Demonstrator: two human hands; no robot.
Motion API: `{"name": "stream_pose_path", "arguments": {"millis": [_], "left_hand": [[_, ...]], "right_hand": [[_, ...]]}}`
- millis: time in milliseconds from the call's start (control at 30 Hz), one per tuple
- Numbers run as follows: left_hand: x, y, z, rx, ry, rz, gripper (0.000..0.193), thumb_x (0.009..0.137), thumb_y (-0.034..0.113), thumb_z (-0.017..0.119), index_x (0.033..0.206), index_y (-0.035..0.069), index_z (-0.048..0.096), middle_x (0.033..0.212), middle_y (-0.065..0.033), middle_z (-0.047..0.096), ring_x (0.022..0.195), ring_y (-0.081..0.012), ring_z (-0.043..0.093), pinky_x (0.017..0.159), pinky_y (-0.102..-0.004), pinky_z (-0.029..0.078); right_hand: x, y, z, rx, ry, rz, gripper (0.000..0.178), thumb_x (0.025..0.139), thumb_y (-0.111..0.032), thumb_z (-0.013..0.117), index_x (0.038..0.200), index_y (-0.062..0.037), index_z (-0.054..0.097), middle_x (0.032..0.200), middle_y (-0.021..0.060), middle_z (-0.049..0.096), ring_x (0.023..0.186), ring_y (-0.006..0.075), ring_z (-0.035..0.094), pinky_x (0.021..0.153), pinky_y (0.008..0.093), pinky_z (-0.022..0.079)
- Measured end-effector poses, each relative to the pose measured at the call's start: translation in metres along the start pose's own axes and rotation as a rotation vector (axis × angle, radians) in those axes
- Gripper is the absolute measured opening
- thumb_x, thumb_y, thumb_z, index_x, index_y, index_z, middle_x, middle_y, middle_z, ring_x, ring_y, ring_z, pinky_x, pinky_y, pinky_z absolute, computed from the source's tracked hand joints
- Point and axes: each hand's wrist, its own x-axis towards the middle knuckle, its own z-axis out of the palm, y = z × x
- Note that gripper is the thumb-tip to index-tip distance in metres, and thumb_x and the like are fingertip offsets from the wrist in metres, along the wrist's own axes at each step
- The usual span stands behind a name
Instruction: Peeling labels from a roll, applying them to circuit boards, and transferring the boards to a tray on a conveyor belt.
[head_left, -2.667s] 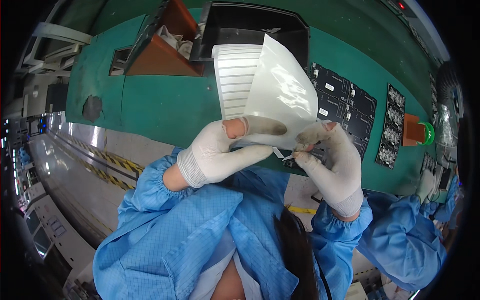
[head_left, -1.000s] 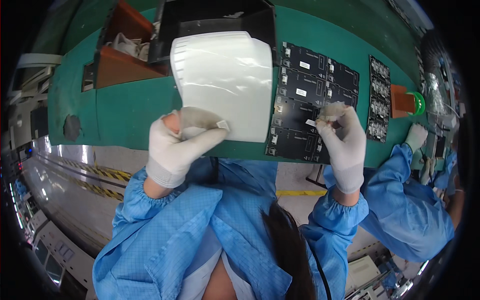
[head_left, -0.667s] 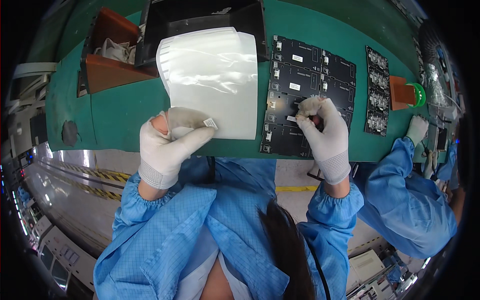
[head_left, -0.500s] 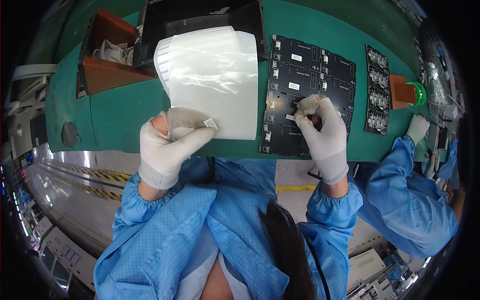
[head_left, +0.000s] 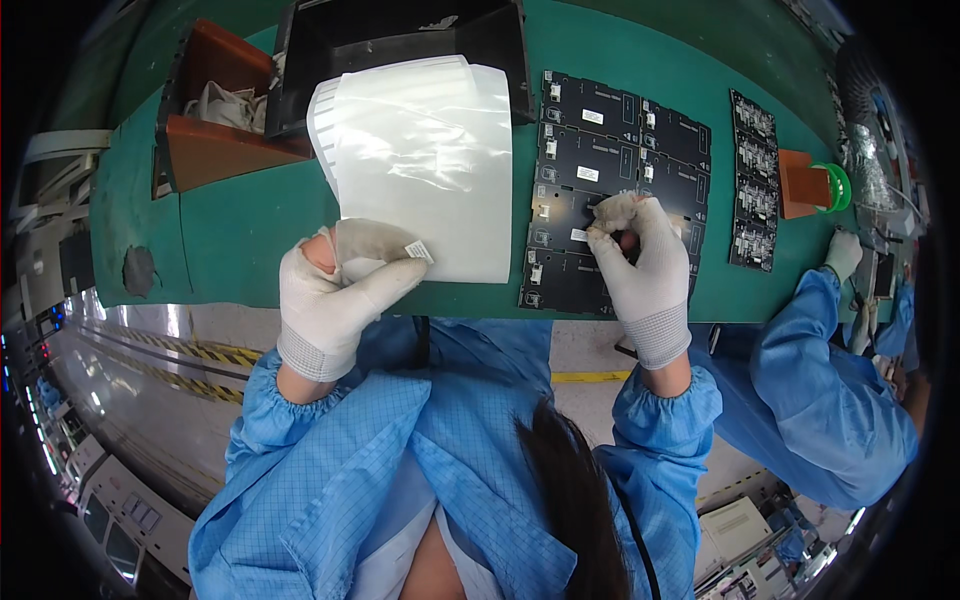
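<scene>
My left hand [head_left: 340,290], in a white glove, pinches the lower edge of glossy white label sheets [head_left: 425,140]. A small printed label [head_left: 418,251] sticks out at its thumb tip. My right hand [head_left: 645,270], also gloved, is closed over a panel of black circuit boards [head_left: 570,265]. Its thumb and bent fingers pinch at the right end of a white label [head_left: 579,235] lying on the panel. Two similar labels [head_left: 593,117] are on the boards above it. The fingers cover part of the panel.
A black bin [head_left: 400,35] and a brown box with cloth [head_left: 190,140] stand at the back left of the green table [head_left: 230,235]. On the right are another board panel [head_left: 753,190], a brown block [head_left: 800,185], a green ring [head_left: 840,187] and a co-worker's gloved hand [head_left: 843,252].
The label under my right fingers was tilted and now lies straighter on the board. My right hand has shifted slightly left. The left hand and sheets have barely moved.
</scene>
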Motion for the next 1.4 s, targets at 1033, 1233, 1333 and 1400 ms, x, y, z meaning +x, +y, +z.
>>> {"name": "stream_pose_path", "arguments": {"millis": [1033,1233,1333,1400], "left_hand": [[-0.003,-0.002,0.008,0.002,-0.098,0.074,0.023,0.084,0.004,0.071,0.106,-0.003,0.069,0.094,-0.0090,0.073,0.083,-0.0111,0.067,0.073,-0.0232,0.052],[-0.003,-0.005,0.009,-0.020,-0.102,0.109,0.023,0.085,0.003,0.070,0.107,-0.003,0.069,0.096,-0.0094,0.072,0.083,-0.0114,0.066,0.073,-0.0236,0.052],[-0.006,-0.002,0.010,-0.055,-0.138,0.071,0.023,0.086,0.001,0.068,0.108,-0.004,0.068,0.104,-0.0118,0.072,0.094,-0.0160,0.069,0.083,-0.0272,0.055],[-0.005,0.000,0.009,-0.080,-0.153,0.063,0.023,0.086,0.000,0.067,0.109,-0.005,0.068,0.107,-0.0121,0.071,0.095,-0.0163,0.068,0.084,-0.0273,0.055]], "right_hand": [[-0.016,-0.103,0.039,0.401,0.070,-0.054,0.050,0.083,-0.002,0.072,0.126,0.0087,0.047,0.100,0.0121,0.066,0.093,0.0146,0.058,0.086,0.0274,0.043],[-0.020,-0.101,0.040,0.537,0.067,0.004,0.050,0.083,0.002,0.070,0.126,0.0087,0.045,0.098,0.0105,0.064,0.090,0.0140,0.056,0.085,0.0271,0.042],[-0.021,-0.093,0.036,0.628,0.110,-0.081,0.046,0.083,0.005,0.068,0.124,0.0070,0.046,0.100,0.0099,0.062,0.091,0.0148,0.057,0.083,0.0275,0.044],[-0.015,-0.086,0.023,0.735,0.175,-0.125,0.043,0.083,0.007,0.065,0.122,0.0047,0.048,0.102,0.0094,0.060,0.091,0.0152,0.057,0.080,0.0264,0.045]]}}
